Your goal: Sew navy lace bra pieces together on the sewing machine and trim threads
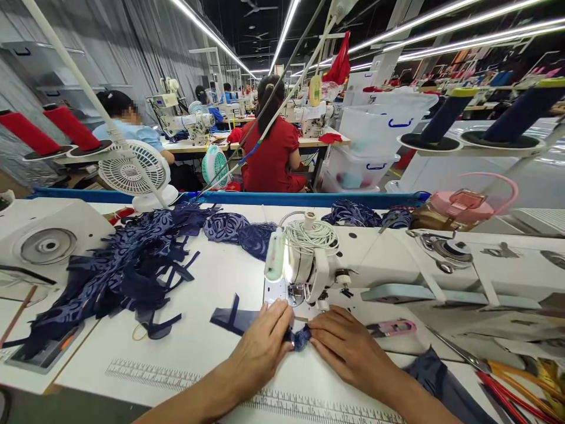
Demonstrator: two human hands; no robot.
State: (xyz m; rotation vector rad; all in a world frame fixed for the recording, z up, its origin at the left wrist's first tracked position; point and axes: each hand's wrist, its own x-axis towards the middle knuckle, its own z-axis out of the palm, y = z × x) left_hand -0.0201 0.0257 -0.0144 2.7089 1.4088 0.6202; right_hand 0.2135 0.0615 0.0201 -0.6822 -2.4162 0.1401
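Observation:
A small piece of navy lace fabric [302, 338] lies between my two hands, just in front of the sewing machine's needle area [298, 292]. My left hand [267, 335] grips its left side, fingers bent and pressed down. From under that hand a sheer navy strip [233, 318] stretches left across the table. My right hand [346, 347] pinches the fabric's right side, with fingertips close to the presser foot. The white sewing machine [375, 259] stands directly beyond my hands, its lamp lit. Pink-handled thread snips [392, 328] lie right of my right hand.
A heap of navy patterned pieces [128, 265] covers the left of the table. Printed rulers [154, 375] run along the front edge. Scissors [468, 353] and more navy fabric [441, 383] lie at right. A white fan [135, 168] stands behind; two people sit beyond.

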